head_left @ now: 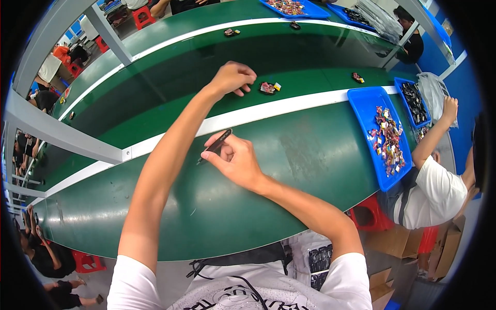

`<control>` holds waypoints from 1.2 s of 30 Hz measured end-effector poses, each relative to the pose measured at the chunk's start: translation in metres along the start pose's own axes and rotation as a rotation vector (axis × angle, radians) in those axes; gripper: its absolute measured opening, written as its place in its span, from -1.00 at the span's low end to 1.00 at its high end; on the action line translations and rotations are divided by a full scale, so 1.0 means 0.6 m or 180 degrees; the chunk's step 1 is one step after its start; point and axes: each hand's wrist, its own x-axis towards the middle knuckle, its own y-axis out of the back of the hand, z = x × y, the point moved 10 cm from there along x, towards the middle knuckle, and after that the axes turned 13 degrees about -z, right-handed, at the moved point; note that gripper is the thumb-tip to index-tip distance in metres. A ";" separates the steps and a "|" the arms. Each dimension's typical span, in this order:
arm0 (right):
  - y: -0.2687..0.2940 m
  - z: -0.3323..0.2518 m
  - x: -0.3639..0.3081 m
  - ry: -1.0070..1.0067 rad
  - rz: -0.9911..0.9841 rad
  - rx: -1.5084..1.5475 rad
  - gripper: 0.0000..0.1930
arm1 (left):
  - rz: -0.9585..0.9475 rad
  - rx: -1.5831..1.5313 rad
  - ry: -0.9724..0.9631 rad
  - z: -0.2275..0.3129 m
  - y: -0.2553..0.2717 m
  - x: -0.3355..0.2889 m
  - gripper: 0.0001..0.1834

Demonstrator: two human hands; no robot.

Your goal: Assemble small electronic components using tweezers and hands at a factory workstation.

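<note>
My left hand (233, 79) reaches out over the green conveyor belt (170, 111), its fingers loosely bent and apart, with nothing visible in them. Just right of its fingertips lies a small black piece (268, 88) carrying a pinkish part and a yellow-and-white bit. Closer to me, my right hand (236, 160) is closed around a slim black pen-like tool (219, 139), whose thin tip points down and to the left. That hand is above the green worktable (294, 196), on the near side of the white rail (279, 109).
At the right stands a blue tray (354, 111) of small colourful pieces, beside another blue tray (426, 122) of black parts. Similar pieces lie farther along the belt. A grey frame post (77, 142) rises at left. A co-worker in a white shirt (439, 194) sits at right.
</note>
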 end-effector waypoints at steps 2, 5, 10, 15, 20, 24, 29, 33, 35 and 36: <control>0.001 0.003 0.002 -0.0097 0.0014 0.0032 -0.78 | -0.0034 0.0060 0.0089 0.007 -0.013 0.023 -0.68; 0.001 0.004 0.005 -0.0053 0.0019 0.0123 -0.78 | -0.0060 0.0387 0.0558 -0.004 -0.030 0.043 -0.70; -0.004 0.005 0.008 -0.0006 0.0047 0.0132 -0.78 | 0.0258 0.0670 0.0727 -0.011 -0.019 0.037 -0.68; -0.004 0.002 0.001 -0.0119 0.0027 0.0088 -0.78 | 0.0403 -0.0359 0.0398 -0.025 0.004 -0.042 -0.74; -0.008 0.007 0.001 -0.0078 -0.0022 0.0279 -0.82 | 0.0958 -0.0747 -0.0059 -0.042 0.056 -0.215 -0.78; 0.003 0.005 -0.002 -0.0142 0.0083 0.0438 -0.84 | 0.1282 -0.0853 0.0008 -0.082 0.044 -0.346 -0.82; 0.037 -0.016 -0.004 -0.0091 0.0359 0.0344 -0.85 | 0.1561 -0.1116 -0.0064 -0.119 0.006 -0.418 -0.81; 0.042 -0.023 -0.002 -0.0127 0.0361 0.0269 -0.85 | 0.1635 -0.1131 -0.0378 -0.120 -0.013 -0.419 -0.82; 0.040 -0.031 -0.001 -0.0139 0.0334 0.0126 -0.85 | 0.1617 -0.1132 -0.0353 -0.125 -0.020 -0.422 -0.83; 0.040 -0.029 -0.002 -0.0169 0.0330 0.0111 -0.85 | 0.1601 -0.1072 -0.0337 -0.123 -0.020 -0.424 -0.84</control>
